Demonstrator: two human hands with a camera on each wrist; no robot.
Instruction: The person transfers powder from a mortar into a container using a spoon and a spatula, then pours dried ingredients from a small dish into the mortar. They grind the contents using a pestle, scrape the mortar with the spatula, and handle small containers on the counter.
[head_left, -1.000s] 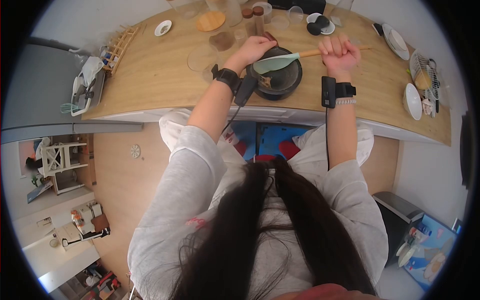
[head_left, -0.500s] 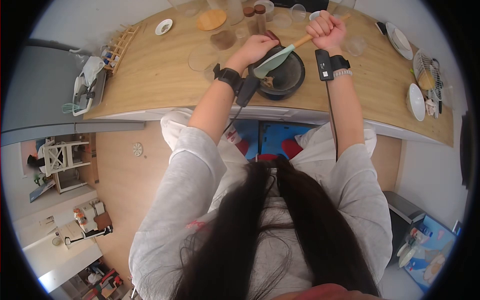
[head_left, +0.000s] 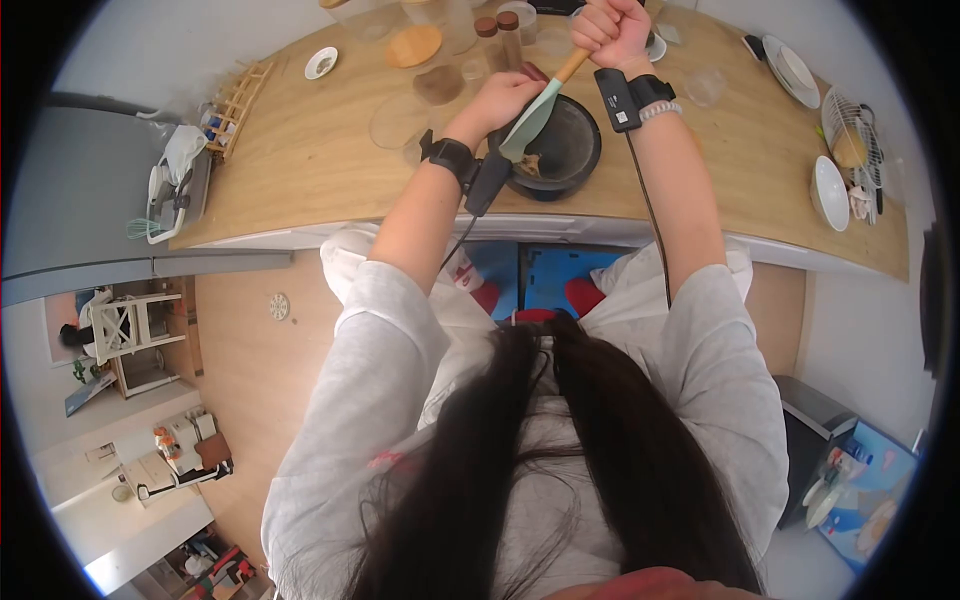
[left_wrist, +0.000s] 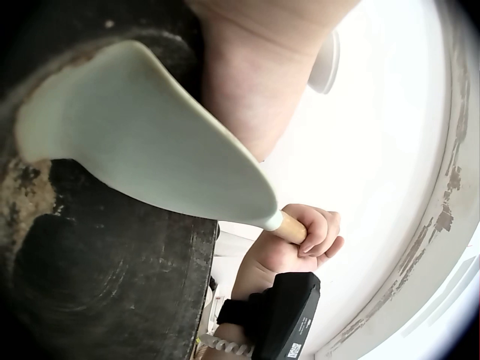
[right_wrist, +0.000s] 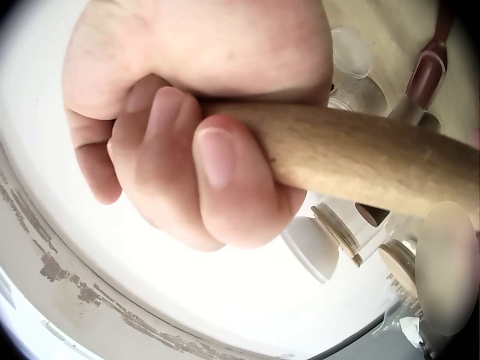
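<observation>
My right hand (head_left: pixel 612 35) grips the wooden handle of a spatula (head_left: pixel 530 125) in a fist, high at the back of the counter. Its pale green blade slants down into a dark round pot (head_left: pixel 575 160), over the left part. A tan-brown lump (left_wrist: pixel 30 195) lies inside the pot by the blade's tip. My left hand (head_left: pixel 500 102) holds the pot at its back left rim, beside a dark red handle (head_left: pixel 535 71); its fingertips are mostly hidden. In the right wrist view the fingers curl round the wooden handle (right_wrist: pixel 360 154).
Behind the pot stand jars with brown lids (head_left: pixel 497 35) and a round wooden lid (head_left: pixel 414 46). A small white dish (head_left: pixel 321 63) sits at the back left, a wooden rack (head_left: pixel 237 105) at the left end. White bowls (head_left: pixel 829 193) and a wire basket (head_left: pixel 850 130) occupy the right.
My right hand has moved up and left, away from me, still gripping the spatula, whose handle now stands more steeply. My left hand stays at the pot's rim.
</observation>
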